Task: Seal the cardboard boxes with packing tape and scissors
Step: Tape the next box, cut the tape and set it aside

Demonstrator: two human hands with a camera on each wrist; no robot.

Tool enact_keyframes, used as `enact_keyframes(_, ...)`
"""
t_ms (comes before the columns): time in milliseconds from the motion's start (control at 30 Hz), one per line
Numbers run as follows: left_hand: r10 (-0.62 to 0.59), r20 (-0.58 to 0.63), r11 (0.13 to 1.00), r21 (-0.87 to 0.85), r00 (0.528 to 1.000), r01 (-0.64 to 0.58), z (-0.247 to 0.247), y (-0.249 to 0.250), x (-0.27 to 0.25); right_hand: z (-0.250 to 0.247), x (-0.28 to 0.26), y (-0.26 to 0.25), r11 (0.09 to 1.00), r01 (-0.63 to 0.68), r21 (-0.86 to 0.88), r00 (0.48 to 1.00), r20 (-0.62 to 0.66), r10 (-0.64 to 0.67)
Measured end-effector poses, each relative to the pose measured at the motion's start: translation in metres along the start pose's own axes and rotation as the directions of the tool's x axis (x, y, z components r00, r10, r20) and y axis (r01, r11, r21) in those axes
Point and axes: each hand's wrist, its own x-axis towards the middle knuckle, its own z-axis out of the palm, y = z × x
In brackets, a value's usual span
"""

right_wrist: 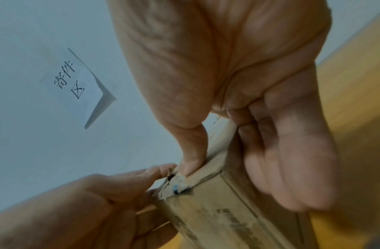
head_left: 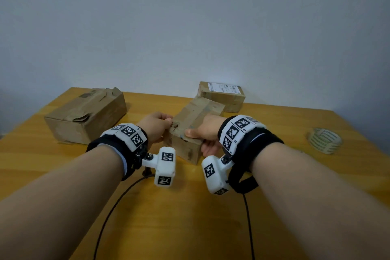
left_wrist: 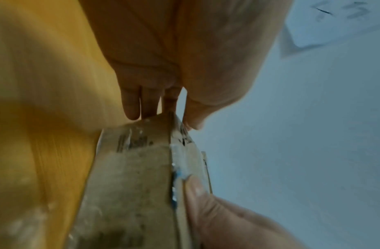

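Here the left hand (head_left: 155,127) pinches the near left top corner of the middle box (head_left: 191,131), thumb on the lid and fingers curled down the left wall, where the cardboard is torn. The right hand (head_left: 207,134) grips the same end from the right — thumb pressed flat along the lid's near edge, fingers wrapped down the right side. Judging by this two-sided grip, the hands are steadying or squaring up the box and holding its flap shut so that tape can go over the seam; the left wrist view shows the lid edge clamped between both thumbs, with old tape and a blue mark at the corner.

Outward from there, the box sits near the middle of the yellow wooden table (head_left: 190,217), angled away from the person. The roll of clear packing tape (head_left: 325,140) lies on its side at the right edge, well apart from both hands — likely parked within reach until the flaps are closed.

By count: three cardboard boxes — the held one, a larger one (head_left: 84,116) to the left with crumpled top flaps, and a labelled one (head_left: 222,95) at the far side against the wall. One tape roll. No scissors show in any view.
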Motion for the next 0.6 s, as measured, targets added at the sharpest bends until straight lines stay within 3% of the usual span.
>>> enact_keyframes(167,-0.059,-0.026,0.997,-0.049,0.998,0.058,0.007,-0.007,-0.001,0.002,0.007,0.002,0.999,0.013,-0.052,1.000,0.002,-0.013)
enact_keyframes(333,-0.070,-0.078,0.998,-0.006,0.994,0.070,0.011,-0.003,-0.005,0.003,0.002,0.005,1.000,-0.009,0.024,1.000,-0.010,0.010)
enact_keyframes(433,-0.101,-0.032,0.994,-0.039,0.994,0.100,0.008,0.000,-0.010,0.002,-0.004,0.016,0.988,0.043,0.149,0.999,-0.034,-0.038)
enact_keyframes(533,-0.114,0.089,0.991,-0.060,0.989,0.120,0.006,-0.001,-0.017,-0.016,-0.017,0.031,0.966,0.071,0.249,0.983,-0.183,-0.025)
enact_keyframes(600,-0.104,0.137,0.994,-0.006,0.985,0.106,0.008,-0.003,-0.019,-0.037,-0.024,0.041,0.996,0.020,0.087,0.937,-0.348,0.012)
